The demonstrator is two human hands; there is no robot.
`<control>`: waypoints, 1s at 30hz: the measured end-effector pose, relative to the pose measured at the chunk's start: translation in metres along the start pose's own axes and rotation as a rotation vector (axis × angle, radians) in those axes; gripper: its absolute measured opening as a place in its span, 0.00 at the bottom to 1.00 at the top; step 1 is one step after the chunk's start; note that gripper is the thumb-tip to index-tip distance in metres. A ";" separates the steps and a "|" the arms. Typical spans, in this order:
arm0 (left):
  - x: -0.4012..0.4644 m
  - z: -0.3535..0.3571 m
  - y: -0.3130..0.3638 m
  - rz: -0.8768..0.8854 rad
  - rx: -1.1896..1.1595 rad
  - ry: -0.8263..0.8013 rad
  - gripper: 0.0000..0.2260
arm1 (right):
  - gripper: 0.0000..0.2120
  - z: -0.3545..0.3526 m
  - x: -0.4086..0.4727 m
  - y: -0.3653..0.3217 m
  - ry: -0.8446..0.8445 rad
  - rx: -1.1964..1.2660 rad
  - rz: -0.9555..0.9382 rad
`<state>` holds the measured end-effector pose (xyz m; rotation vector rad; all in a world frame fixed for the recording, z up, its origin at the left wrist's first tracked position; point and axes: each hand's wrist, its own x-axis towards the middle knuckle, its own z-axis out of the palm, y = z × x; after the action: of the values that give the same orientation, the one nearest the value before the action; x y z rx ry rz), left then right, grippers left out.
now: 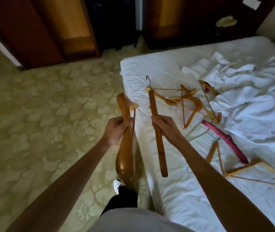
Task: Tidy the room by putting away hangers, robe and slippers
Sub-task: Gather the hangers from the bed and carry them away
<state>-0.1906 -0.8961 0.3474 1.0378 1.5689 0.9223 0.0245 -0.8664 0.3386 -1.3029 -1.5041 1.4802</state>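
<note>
My left hand (116, 129) grips a broad wooden hanger (125, 153) beside the bed's left edge, its wire hook up over the carpet. My right hand (162, 125) grips a slimmer wooden hanger (158, 143) above the mattress, hook pointing away from me. Several more wooden hangers (188, 101) lie tangled on the white bed (183, 190), along with a pink padded hanger (223, 139). A rumpled white robe or towelling (254, 104) is heaped on the bed's right side. No slippers show in view.
Patterned green carpet (41, 114) covers the floor to the left. Dark wooden wardrobe doors (38, 27) stand at the back, with a dark gap between them. My foot in a white shoe (118, 183) is beside the bed.
</note>
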 end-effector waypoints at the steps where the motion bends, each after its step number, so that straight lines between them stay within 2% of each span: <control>1: 0.006 -0.019 0.002 0.008 -0.004 0.019 0.19 | 0.19 0.015 0.016 -0.012 -0.028 -0.016 -0.026; 5: 0.035 -0.094 0.011 0.058 0.013 0.093 0.22 | 0.21 0.075 0.079 -0.055 -0.105 -0.053 -0.122; 15: 0.121 -0.256 0.044 0.127 -0.103 0.228 0.14 | 0.18 0.207 0.210 -0.142 -0.163 -0.028 -0.200; 20: 0.170 -0.320 0.056 0.157 -0.160 0.235 0.20 | 0.21 0.253 0.279 -0.175 -0.222 0.015 -0.220; 23: 0.210 -0.359 0.063 0.163 -0.182 0.246 0.17 | 0.23 0.284 0.328 -0.191 -0.224 -0.007 -0.239; 26: 0.260 -0.401 0.070 0.180 -0.167 0.250 0.12 | 0.20 0.317 0.382 -0.205 -0.217 -0.014 -0.246; 30: 0.346 -0.464 0.084 0.197 -0.145 0.257 0.12 | 0.18 0.357 0.473 -0.224 -0.201 -0.021 -0.277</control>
<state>-0.6745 -0.5738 0.4114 1.0140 1.5988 1.3285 -0.4934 -0.5100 0.4124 -0.9327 -1.7528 1.4483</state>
